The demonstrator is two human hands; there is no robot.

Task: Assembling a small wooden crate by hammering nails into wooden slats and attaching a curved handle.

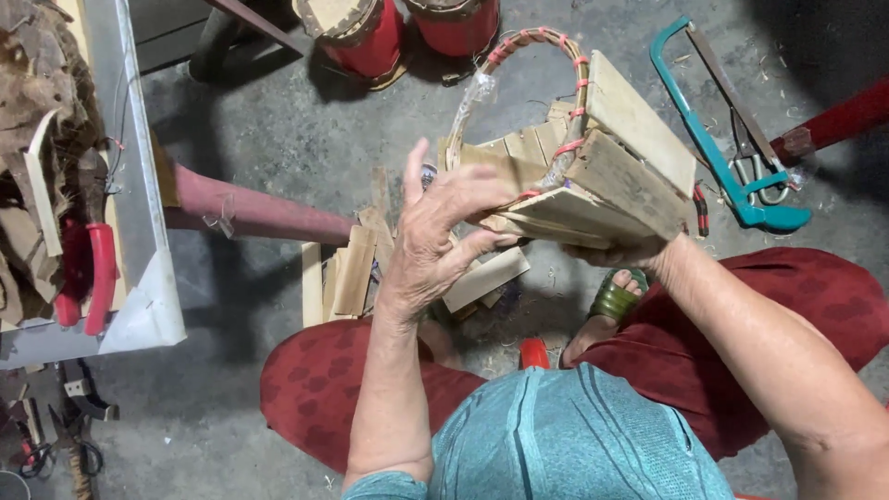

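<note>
Both hands grip the tilted wooden basket [593,176]: the left hand [440,236] pinches its near edge, the right hand [620,252] cups it from beneath, handle [528,56] pointing away.

I sit low on the bare concrete floor [278,139] of a small craft workshop. Cut wooden slats [352,268] and shavings lie scattered by my feet. A teal-framed hacksaw [732,176] rests to my right, with metal shears [755,171] beside it. Red-handled pliers [88,273] lie among bark scraps on the desk [139,185] to my left, and more hand tools [56,426] sit on the floor below it. Two red drums [407,32] stand ahead.
</note>
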